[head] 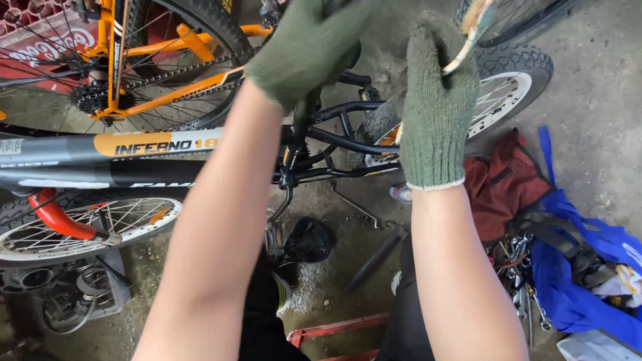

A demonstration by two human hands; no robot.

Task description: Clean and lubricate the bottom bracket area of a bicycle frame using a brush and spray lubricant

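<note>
Both my hands wear green knit gloves and are raised above an upturned black and orange bicycle (154, 150). My left hand (304, 47) is closed near the black frame tubes (348, 110); what it grips is hidden by the glove. My right hand (438, 100) is shut on a thin pale stick-like tool (468, 33) that points up and right. Behind that hand is a knobby rear tyre with a white rim (511, 87). A front wheel with a red fender (80, 224) lies at the lower left.
A second orange bicycle (167, 60) stands at the back left. A dark red cloth (501, 184) and a blue bag (582, 267) with several wrenches (525, 281) lie on the concrete at the right. A pedal (274, 237) hangs near my knees.
</note>
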